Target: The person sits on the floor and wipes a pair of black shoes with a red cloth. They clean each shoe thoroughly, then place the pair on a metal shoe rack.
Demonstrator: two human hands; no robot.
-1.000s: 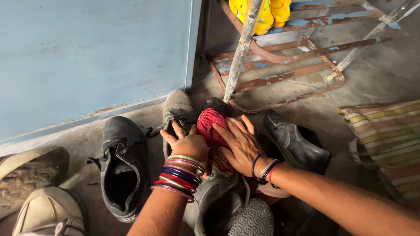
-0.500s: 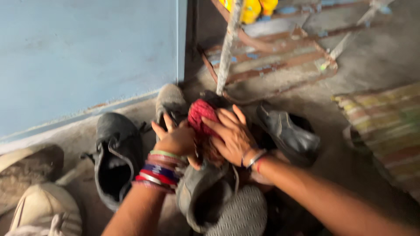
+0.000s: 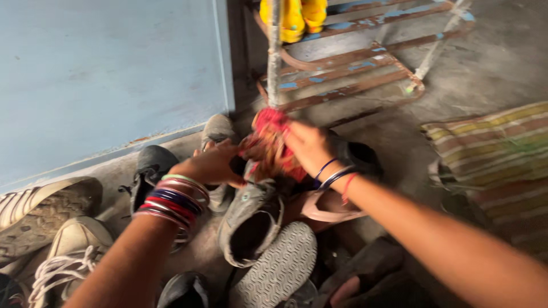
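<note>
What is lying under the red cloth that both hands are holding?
Under the red cloth lies a grey shoe with its opening up, and a pink sandal beside it. The left hand and right hand cover what is directly beneath.

The grey floor (image 3: 485,63) holds a pile of shoes. A grey shoe (image 3: 251,219) lies in the middle, open side up. At 9 o'clock a black shoe (image 3: 149,171) sits by the blue wall. At 8 o'clock lies a tan shoe with white laces (image 3: 68,256). At 12 o'clock stands a rusty metal frame (image 3: 342,68). At 3 o'clock lies a striped cloth (image 3: 491,154).
</note>
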